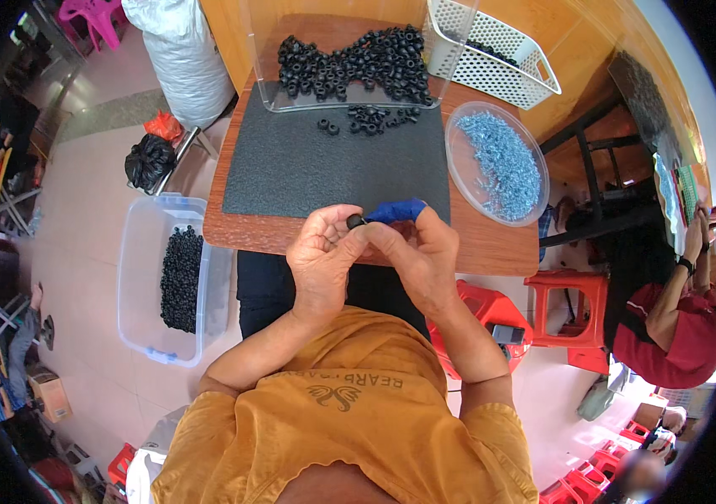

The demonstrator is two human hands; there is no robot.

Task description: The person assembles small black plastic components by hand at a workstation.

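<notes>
Just over the table's near edge, my two hands meet fingertip to fingertip. My left hand point(322, 256) pinches a small black round part point(356, 221), like the ring-shaped pieces on the table. My right hand point(421, 256) is closed in a pinch against the same part; anything small between its fingers is hidden. A blue cover point(397, 210) wraps the right index finger. Beyond the hands lies a dark grey mat point(291, 172). On its far side several loose black parts point(370, 122) sit before a clear bin point(265, 101) heaped with more of them.
Right of the mat stands a round clear tub point(464, 189) of small bluish metallic pieces. A white perforated basket point(534, 84) is behind it. A clear plastic box point(135, 294) with black parts is at floor level left. Red stools point(572, 294) and a person in red point(677, 336) are right.
</notes>
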